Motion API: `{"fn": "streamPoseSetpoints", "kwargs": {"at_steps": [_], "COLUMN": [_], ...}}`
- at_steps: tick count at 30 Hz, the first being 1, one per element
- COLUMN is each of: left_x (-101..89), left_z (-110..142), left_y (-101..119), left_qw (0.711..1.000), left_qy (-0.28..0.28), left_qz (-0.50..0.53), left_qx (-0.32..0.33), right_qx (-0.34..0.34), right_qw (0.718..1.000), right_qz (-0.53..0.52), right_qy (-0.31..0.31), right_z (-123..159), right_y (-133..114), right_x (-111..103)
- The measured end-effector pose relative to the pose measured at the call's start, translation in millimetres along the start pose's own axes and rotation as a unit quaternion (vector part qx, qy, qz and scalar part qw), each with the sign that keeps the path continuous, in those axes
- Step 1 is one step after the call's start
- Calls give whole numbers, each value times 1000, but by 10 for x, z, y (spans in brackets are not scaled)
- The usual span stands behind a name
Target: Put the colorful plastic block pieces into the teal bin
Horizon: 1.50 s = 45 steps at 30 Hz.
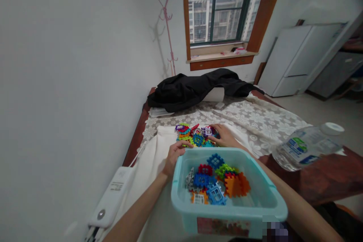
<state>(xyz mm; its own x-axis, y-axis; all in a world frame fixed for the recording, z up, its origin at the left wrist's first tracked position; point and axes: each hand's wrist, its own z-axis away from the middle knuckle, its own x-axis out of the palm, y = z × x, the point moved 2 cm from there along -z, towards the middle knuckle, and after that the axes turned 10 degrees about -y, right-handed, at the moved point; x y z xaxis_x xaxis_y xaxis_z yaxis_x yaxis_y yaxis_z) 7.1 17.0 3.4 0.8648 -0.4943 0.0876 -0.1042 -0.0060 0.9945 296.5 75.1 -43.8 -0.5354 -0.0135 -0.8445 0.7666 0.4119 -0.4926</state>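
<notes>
A light blue plastic bin [256, 200] sits close in front of me with several colourful interlocking building tiles [217, 183] inside. Beyond it a pile of the same tiles [195, 134] lies on the white cloth. My left hand [174, 155] rests at the bin's far left rim, fingers curled over a tile at the edge of the pile. My right hand [224, 136] lies on the right side of the pile, fingers closed around tiles there.
A white power bank [112, 196] lies at the left on the cloth. A clear water bottle [307, 146] lies on its side at the right on the dark wood surface. A black jacket [195, 89] is heaped at the far end, below the window.
</notes>
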Motion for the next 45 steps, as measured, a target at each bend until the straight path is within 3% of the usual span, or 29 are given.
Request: {"fn": "streamPoseSetpoints", "kwargs": {"at_steps": [15,19,28,33,39,45], "left_x": [-67,-85,-51,-64,-52,-45], "left_z": [14,21,25,8,22,1], "left_y": [-92,-94,-76,-70,-67,-72], "left_qw": [1000,1000,1000,1000,1000,999], "left_qy": [28,22,19,16,29,27], "left_qz": [5,-20,12,13,12,24], "left_qx": [-5,6,2,8,5,19], "right_qx": [-37,-12,16,2,-20,-17], "right_qw": [994,992,977,977,952,945], "right_qz": [-101,-121,-213,-213,-305,-327], "right_qy": [-21,-29,17,-14,12,-9], "right_z": [43,28,90,83,65,58], "right_y": [-203,-216,-247,-220,-215,-236], "right_x": [-112,-116,-165,-116,-126,-130]}}
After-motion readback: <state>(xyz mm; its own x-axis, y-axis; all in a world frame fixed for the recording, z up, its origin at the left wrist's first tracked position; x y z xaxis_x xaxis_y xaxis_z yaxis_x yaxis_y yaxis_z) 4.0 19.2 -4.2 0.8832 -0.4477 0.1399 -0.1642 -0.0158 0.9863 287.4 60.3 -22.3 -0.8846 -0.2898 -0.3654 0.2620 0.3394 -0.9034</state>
